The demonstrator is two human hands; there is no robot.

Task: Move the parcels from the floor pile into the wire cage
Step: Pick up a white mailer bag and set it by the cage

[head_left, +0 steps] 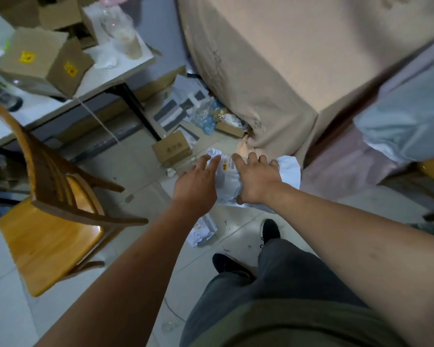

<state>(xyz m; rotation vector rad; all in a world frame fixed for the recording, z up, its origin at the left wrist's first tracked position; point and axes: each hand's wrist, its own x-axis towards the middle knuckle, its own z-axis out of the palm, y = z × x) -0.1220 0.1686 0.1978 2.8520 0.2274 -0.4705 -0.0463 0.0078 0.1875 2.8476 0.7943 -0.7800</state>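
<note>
A crumpled white plastic mailer parcel (226,182) lies on the tiled floor (140,171), just beside the foot of a beige cloth drape (261,83). It is near a small brown cardboard box (172,149). The left hand (196,182) reaches in with fingers straight and slightly apart, their tips at the parcel's left edge. The right hand (258,179) lies across its top with fingers splayed. I cannot tell whether that thumb hooks under the near edge.

The bag looks slack and slippery. If only the film is pinched, the contents could slump to one end and the parcel could slide out. A second small white mailer (203,230) lies close to the person's dark shoe (269,230) and could be trodden on while turning. No wire cage is in sight.

The parcel's long axis seems to run left to right, from the box towards the drape. Its printed shipping label (227,165) faces up near the far edge.
</note>
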